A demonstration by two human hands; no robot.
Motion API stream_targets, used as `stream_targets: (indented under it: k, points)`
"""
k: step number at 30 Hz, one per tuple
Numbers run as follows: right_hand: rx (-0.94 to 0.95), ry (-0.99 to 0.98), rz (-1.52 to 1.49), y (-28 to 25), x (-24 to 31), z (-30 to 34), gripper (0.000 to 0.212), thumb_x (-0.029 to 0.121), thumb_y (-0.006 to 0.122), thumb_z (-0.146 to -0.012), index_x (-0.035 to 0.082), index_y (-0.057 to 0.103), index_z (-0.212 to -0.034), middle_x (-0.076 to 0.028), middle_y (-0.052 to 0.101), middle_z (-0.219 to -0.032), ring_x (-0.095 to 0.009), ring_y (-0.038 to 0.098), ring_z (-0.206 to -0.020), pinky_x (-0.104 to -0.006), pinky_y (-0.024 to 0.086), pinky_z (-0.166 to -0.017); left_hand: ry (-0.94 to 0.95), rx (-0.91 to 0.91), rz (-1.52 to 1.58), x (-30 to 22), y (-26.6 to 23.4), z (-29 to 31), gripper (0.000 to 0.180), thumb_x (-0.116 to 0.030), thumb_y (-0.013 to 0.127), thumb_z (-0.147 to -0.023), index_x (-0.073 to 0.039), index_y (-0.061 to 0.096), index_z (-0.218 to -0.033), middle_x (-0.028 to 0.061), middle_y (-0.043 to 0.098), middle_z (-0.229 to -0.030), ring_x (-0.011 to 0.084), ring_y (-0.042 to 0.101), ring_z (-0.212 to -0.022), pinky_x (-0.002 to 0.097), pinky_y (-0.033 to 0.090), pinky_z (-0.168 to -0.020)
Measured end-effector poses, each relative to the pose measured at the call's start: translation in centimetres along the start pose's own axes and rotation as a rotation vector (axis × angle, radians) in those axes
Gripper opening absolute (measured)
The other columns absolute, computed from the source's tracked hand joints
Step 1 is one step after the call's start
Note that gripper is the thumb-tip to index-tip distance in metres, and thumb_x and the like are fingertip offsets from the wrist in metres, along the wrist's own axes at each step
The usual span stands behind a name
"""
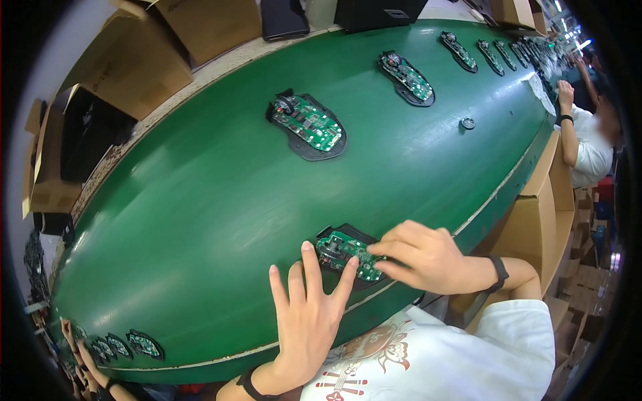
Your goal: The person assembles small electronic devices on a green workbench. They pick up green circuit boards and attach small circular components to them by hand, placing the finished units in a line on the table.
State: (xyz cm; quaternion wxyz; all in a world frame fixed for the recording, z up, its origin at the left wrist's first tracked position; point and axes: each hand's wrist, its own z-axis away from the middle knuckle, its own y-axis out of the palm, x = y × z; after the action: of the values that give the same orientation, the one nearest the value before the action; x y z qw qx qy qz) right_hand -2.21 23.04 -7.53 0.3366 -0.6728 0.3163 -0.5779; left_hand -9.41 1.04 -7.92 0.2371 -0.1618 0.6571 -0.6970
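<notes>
At the near edge of the green belt lies an opened computer mouse: a dark base [362, 235] with a green circuit board [350, 251] on it. My left hand [309, 321] has its fingers spread. Its index fingertip rests by the board's left end, and its thumb touches the near side. My right hand [422, 259] bends over the right end of the board, with forefinger and thumb closed on the board's edge. Whether a small part is between those fingertips is hidden.
More opened mice with boards lie along the far side, the nearest being one mouse [313, 127]. A small round part [467, 123] sits on the belt. Cardboard boxes [127, 57] line the far edge. Another person [588, 140] works at right; others' hands [83, 351] show lower left.
</notes>
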Motion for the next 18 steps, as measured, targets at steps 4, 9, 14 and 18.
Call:
stream_targets:
  k: [4,9,14,18]
  points:
    - [-0.032,0.054,-0.071,1.6,-1.9,1.0,0.021,0.018,0.078,-0.081,0.01,0.072,-0.099,0.001,0.061,-0.09,-0.015,0.059,-0.077,-0.0292,0.047,-0.048,0.002,0.03,0.036,-0.4,1.0,-1.6,0.078,-0.026,0.086,-0.069,-0.038,0.056,-0.14,0.0275,0.042,-0.147,0.035,0.054,-0.112,0.0599,0.042,-0.104]
    - [-0.144,0.012,-0.033,2.9,-4.0,1.2,0.016,0.016,0.08,-0.078,0.01,0.074,-0.091,0.002,0.06,-0.085,-0.014,0.056,-0.073,-0.0284,0.044,-0.046,0.009,0.024,0.064,-0.9,2.6,-3.0,0.08,-0.024,0.087,-0.068,-0.038,0.056,-0.14,0.0293,0.04,-0.148,0.0363,0.054,-0.111,0.0598,0.042,-0.103]
    - [-0.175,0.001,-0.024,3.5,-4.7,1.2,0.015,0.014,0.081,-0.076,0.009,0.074,-0.089,0.002,0.059,-0.081,-0.013,0.053,-0.07,-0.0277,0.043,-0.044,0.015,0.04,0.082,-0.9,3.2,-3.7,0.075,-0.02,0.079,-0.075,-0.036,0.053,-0.144,0.0316,0.041,-0.146,0.0365,0.056,-0.109,0.0596,0.044,-0.101]
    - [-0.182,-0.012,-0.04,3.5,-4.7,0.9,0.015,0.011,0.08,-0.075,0.008,0.074,-0.088,0.001,0.06,-0.081,-0.013,0.053,-0.07,-0.028,0.042,-0.042,0.047,0.047,0.093,-0.4,2.8,-4.1,0.066,-0.014,0.063,-0.087,-0.033,0.048,-0.148,0.0343,0.044,-0.144,0.0355,0.059,-0.106,0.0587,0.047,-0.097]
